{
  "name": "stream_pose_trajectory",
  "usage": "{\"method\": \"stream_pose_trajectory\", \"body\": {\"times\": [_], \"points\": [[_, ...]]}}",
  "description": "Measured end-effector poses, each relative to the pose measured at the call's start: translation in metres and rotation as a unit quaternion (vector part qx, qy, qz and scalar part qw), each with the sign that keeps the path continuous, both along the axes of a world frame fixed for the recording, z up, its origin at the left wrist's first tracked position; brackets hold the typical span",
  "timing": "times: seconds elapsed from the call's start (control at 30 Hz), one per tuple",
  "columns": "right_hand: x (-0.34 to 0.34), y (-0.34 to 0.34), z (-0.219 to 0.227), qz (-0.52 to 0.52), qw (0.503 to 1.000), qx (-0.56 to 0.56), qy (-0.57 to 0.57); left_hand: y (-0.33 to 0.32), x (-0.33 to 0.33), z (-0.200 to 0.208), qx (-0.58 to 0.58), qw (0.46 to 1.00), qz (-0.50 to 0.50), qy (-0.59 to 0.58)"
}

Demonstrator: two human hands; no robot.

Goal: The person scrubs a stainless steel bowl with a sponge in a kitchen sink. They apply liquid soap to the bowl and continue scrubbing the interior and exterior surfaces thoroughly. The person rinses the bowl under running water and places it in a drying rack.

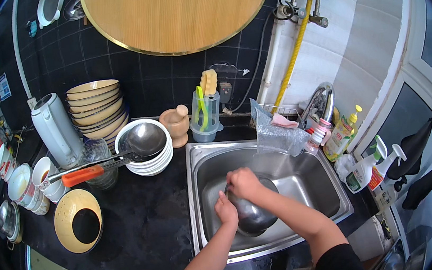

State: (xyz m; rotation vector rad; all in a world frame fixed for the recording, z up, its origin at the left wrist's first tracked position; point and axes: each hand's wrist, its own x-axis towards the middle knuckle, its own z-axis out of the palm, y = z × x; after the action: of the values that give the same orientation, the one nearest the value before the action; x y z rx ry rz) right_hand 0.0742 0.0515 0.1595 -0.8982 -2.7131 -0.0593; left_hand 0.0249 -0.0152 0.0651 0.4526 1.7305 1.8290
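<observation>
A dark, shiny, rounded metal bowl (pixel 254 213) lies tilted inside the stainless steel sink (pixel 195 190). My left hand (pixel 226 209) is at its left edge, fingers curled against the rim and partly hidden. Over the bowl's upper side my right hand (pixel 244 183) is closed like a fist. Whatever sits inside that fist, if anything, is hidden from above. Both forearms reach in from the lower edge, and the right one covers part of the bowl.
Spray bottles (pixel 361 174) and a dish soap bottle (pixel 339 139) stand right of the sink, below the faucet (pixel 324 98). On the left counter are stacked bowls (pixel 96 108), a kettle (pixel 55 129), white bowls (pixel 150 166) carrying a ladle (pixel 146 139), and a yellow bowl (pixel 66 221).
</observation>
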Motion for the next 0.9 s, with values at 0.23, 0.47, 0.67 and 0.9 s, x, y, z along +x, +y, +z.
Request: {"method": "stream_pose_trajectory", "body": {"times": [0.23, 0.47, 0.67, 0.9], "points": [[0.009, 0.008, 0.011, -0.081, 0.997, 0.011, -0.002, -0.008, -0.002, 0.015, -0.037, 0.995, -0.067, 0.071], [0.001, -0.016, 0.008, -0.015, 0.998, 0.055, 0.022, -0.008, -0.005, 0.017, 0.027, 0.997, -0.072, 0.01], [0.015, -0.012, 0.01, -0.051, 0.998, 0.037, 0.019, -0.009, 0.0, 0.017, -0.03, 0.993, -0.088, 0.076], [0.014, 0.002, 0.007, -0.091, 0.994, 0.058, 0.014, -0.007, -0.001, 0.014, -0.031, 0.993, -0.108, 0.042]]}}
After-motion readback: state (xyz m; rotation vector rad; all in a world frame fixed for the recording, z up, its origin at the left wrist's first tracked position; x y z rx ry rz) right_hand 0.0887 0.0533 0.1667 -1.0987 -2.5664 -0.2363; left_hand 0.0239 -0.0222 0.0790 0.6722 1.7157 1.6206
